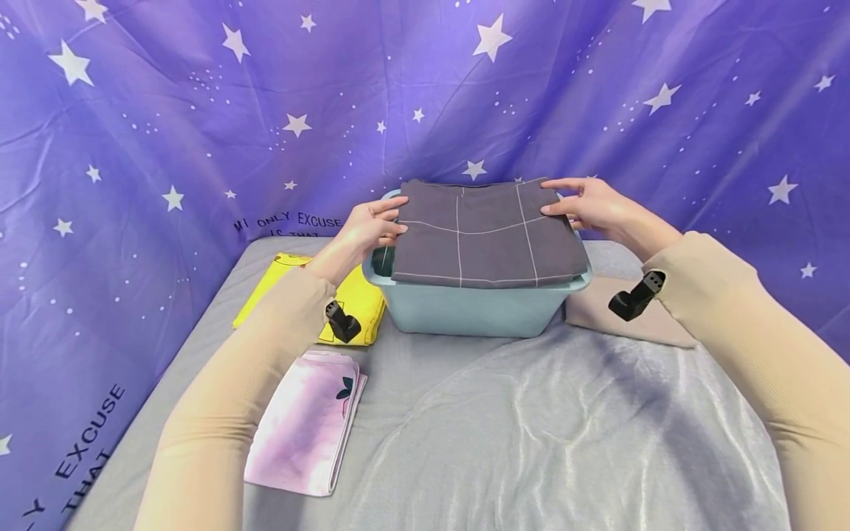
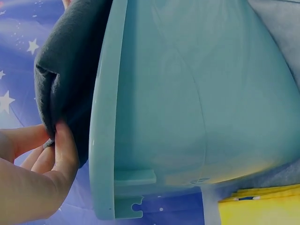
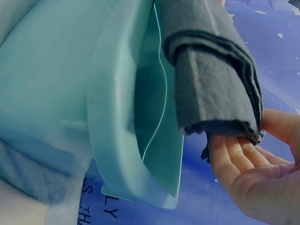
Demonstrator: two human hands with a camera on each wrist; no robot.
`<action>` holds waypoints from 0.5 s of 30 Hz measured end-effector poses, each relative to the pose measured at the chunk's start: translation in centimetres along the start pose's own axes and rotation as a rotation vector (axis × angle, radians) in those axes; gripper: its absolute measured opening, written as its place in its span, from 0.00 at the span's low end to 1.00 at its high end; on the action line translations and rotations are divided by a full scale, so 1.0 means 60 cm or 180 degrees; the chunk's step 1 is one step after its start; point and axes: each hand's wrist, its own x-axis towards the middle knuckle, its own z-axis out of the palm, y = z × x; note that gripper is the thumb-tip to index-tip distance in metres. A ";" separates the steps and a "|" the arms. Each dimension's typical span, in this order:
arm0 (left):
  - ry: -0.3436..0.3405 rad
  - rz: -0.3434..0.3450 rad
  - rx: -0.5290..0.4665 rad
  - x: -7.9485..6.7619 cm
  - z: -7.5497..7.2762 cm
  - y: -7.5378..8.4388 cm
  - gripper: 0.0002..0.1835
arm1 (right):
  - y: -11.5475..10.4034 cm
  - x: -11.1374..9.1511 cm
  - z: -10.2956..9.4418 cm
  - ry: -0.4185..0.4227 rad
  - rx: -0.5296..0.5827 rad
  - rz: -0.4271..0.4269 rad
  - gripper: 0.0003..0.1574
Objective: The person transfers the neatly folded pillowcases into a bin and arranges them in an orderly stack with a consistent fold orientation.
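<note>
A folded dark grey cloth with white grid lines (image 1: 491, 247) lies over the mouth of a teal plastic basin (image 1: 468, 313). My left hand (image 1: 364, 230) pinches the cloth's left edge; in the left wrist view, thumb and fingers grip its folded layers beside the basin's rim (image 2: 105, 117). On the opposite edge, my right hand (image 1: 594, 210) holds the cloth, with fingers beneath the folds in the right wrist view (image 3: 218, 89). Part of something dark green (image 1: 383, 260) shows inside the basin at its left end. The cloth hides most of the basin's inside.
A folded yellow cloth (image 1: 355, 313) lies left of the basin, partly behind my left forearm. Nearer sits a folded pink and white cloth (image 1: 302, 428). To the right is a beige folded cloth (image 1: 617, 317). A purple star-patterned curtain (image 1: 398, 96) hangs behind the grey bedding (image 1: 505, 442).
</note>
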 end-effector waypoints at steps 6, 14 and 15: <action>0.0023 0.0004 0.0019 0.007 0.001 0.003 0.30 | -0.006 0.007 -0.002 -0.0007 -0.0162 0.0081 0.42; 0.0119 -0.0014 0.0195 0.014 -0.001 0.007 0.30 | -0.012 0.017 0.000 -0.0065 -0.0419 0.0196 0.42; 0.0134 -0.0015 0.0214 0.016 -0.002 0.008 0.30 | -0.013 0.018 0.000 -0.0072 -0.0437 0.0214 0.41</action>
